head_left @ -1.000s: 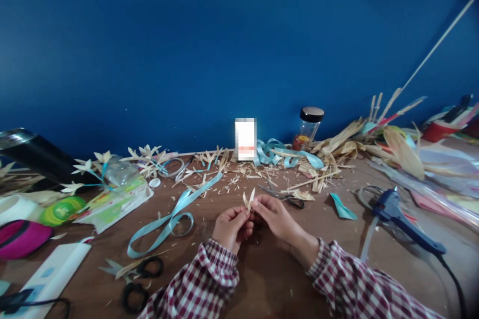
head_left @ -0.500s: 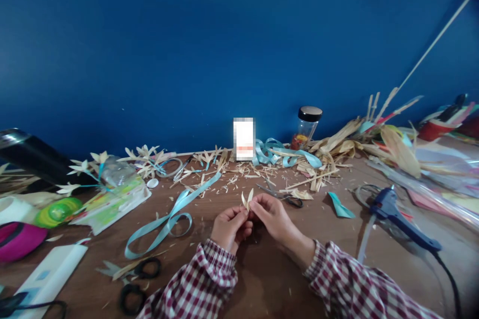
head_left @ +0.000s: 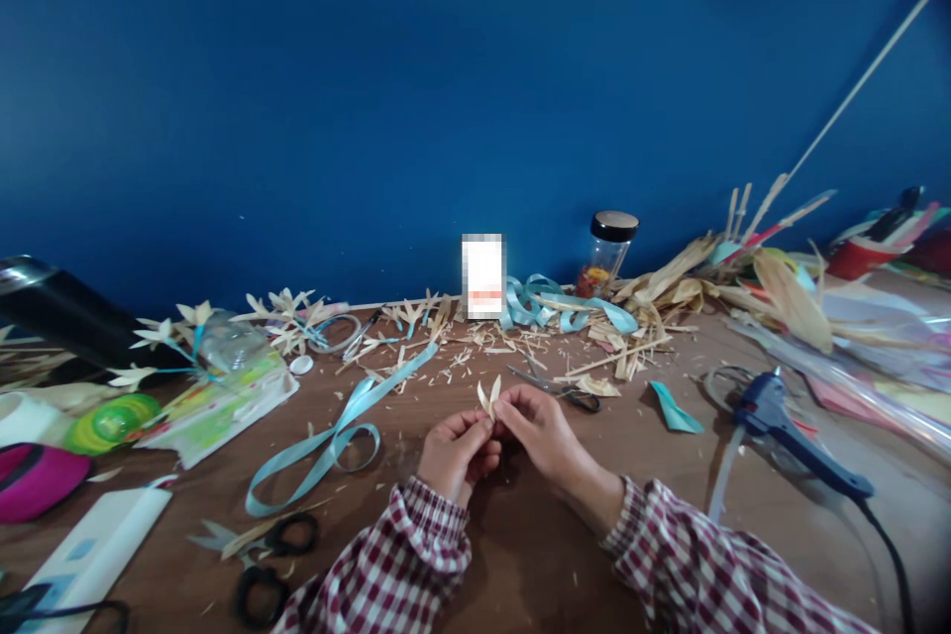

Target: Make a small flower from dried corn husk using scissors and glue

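Note:
A small flower of pale corn-husk petals [head_left: 486, 398] points upward between my two hands, its base hidden by the fingers. My left hand [head_left: 457, 451] pinches it low down between thumb and forefinger. From the other side, the thumb and fingertips of my right hand [head_left: 539, 431] close on the right petal. Just behind the right hand lie small scissors [head_left: 583, 399] with dark handles. Light-blue ribbon [head_left: 319, 461] curls on the table left of my hands, and black-handled scissors [head_left: 260, 555] rest nearer to me.
Husk scraps [head_left: 461, 357] litter the table's back. Finished-looking husk flowers [head_left: 289, 307] lie at back left. A blue glue gun [head_left: 794, 431] with a cord is on the right, near a teal ribbon piece [head_left: 675, 408]. A lidded jar [head_left: 605, 258] stands by the wall; a white power strip [head_left: 100, 560] lies front left.

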{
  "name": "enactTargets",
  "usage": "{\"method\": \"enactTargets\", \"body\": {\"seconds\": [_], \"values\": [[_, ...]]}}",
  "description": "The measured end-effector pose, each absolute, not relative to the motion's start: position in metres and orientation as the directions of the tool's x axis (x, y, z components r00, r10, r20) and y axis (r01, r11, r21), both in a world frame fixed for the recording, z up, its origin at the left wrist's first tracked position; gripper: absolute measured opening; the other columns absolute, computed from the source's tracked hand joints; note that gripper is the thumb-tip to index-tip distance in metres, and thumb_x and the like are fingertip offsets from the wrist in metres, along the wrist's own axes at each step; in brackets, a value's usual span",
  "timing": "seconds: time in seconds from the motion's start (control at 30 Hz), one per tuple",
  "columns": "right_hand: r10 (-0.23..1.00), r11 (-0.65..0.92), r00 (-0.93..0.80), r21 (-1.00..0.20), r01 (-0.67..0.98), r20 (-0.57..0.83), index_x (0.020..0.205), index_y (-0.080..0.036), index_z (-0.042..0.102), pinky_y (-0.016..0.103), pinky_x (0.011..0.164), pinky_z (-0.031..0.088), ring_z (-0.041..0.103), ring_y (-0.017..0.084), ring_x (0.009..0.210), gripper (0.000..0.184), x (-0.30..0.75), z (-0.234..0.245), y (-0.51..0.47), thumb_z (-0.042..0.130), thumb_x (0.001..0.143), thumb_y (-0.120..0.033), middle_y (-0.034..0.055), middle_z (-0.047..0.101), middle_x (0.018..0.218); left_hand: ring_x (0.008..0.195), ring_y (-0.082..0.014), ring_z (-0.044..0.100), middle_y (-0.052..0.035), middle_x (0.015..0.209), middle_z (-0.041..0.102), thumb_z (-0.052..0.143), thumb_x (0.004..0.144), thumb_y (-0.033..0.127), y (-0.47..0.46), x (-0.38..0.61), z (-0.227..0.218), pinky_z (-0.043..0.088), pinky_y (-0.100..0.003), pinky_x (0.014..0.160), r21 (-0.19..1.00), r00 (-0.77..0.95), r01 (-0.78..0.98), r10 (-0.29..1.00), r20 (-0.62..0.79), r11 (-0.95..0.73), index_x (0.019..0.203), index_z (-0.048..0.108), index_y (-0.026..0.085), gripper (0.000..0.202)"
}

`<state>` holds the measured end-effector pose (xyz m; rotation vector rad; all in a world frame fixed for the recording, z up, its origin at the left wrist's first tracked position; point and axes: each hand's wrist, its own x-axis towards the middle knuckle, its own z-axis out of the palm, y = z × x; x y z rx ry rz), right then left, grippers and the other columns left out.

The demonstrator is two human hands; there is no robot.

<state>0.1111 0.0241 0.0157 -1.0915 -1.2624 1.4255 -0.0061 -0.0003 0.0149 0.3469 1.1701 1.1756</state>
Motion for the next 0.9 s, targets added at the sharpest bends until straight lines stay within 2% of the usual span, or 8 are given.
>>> {"method": "enactTargets", "body": {"seconds": [0.3, 0.47, 0.9], "values": [[0.982, -0.080, -0.179, -0.994, -0.080, -0.065, 0.064, -0.016, 0.055, 0.023, 0.053, 0.040, 0.051, 0.012, 0.055, 0.026, 0.1103, 0.0162, 0.0244, 0.063, 0.070, -0.041, -0.0015, 0.056, 0.058, 0.042, -0.0066, 0.056, -0.0036, 0.060, 0.066, 0.079, 0.056, 0.025, -0.0015, -0.0079, 0.0140, 0.048, -0.014, 0.039, 0.749, -0.042, -0.531, 0.870, -0.491, 0.397, 0.067, 0.064, 0.010, 0.024], [0.987, -0.042, -0.158, -0.999, -0.031, -0.036, 0.064, -0.016, 0.054, 0.023, 0.053, 0.040, 0.050, 0.012, 0.056, 0.024, 0.1095, 0.0163, 0.0236, 0.061, 0.072, -0.038, -0.0011, 0.056, 0.059, 0.041, -0.0064, 0.056, -0.0006, 0.053, 0.063, 0.082, 0.049, 0.024, -0.0018, -0.0064, 0.0138, 0.047, -0.014, 0.038, 0.743, -0.065, -0.549, 0.867, -0.494, 0.382, 0.063, 0.062, 0.011, 0.028], [0.989, -0.014, -0.148, -1.000, -0.011, -0.012, 0.063, -0.017, 0.053, 0.023, 0.052, 0.039, 0.049, 0.011, 0.054, 0.024, 0.1081, 0.0135, 0.0222, 0.061, 0.072, -0.038, -0.0016, 0.054, 0.059, 0.040, -0.0053, 0.052, 0.0007, 0.050, 0.061, 0.080, 0.050, 0.026, -0.0014, -0.0059, 0.0108, 0.044, -0.014, 0.038, 0.769, -0.093, -0.526, 0.874, -0.477, 0.363, 0.061, 0.058, 0.012, 0.028]]}}
